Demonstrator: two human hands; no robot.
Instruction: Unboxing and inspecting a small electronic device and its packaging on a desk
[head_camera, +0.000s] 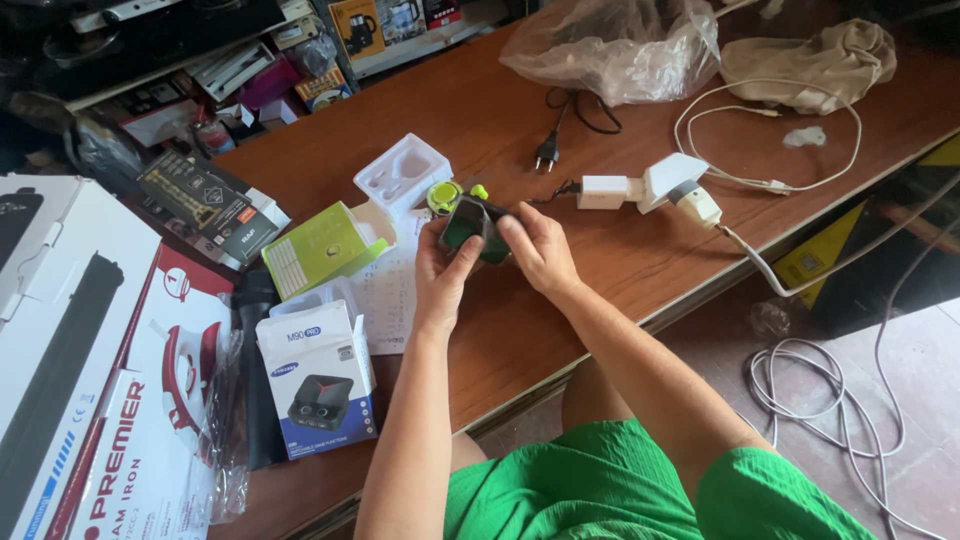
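Observation:
Both hands hold a small dark case with a green glossy face (470, 226) just above the brown wooden table (620, 270). My left hand (443, 272) grips its left side and underside. From the right, my right hand (537, 248) closes over it, fingers on its top. Right behind the case lie a lime-green round earbud holder (444, 195) and a white moulded plastic tray (402, 173). A lime-green open box (322, 248) lies left of the hands, on a sheet of printed paper (385, 295).
A white and blue earbud box (320, 378) stands near the table's front edge. Large appliance cartons (90, 380) fill the left. White power adapters with cables (650, 188), a black plug (548, 152), a plastic bag (620, 45) and a beige cloth (815, 60) lie farther back. Cables coil on the floor (830, 400).

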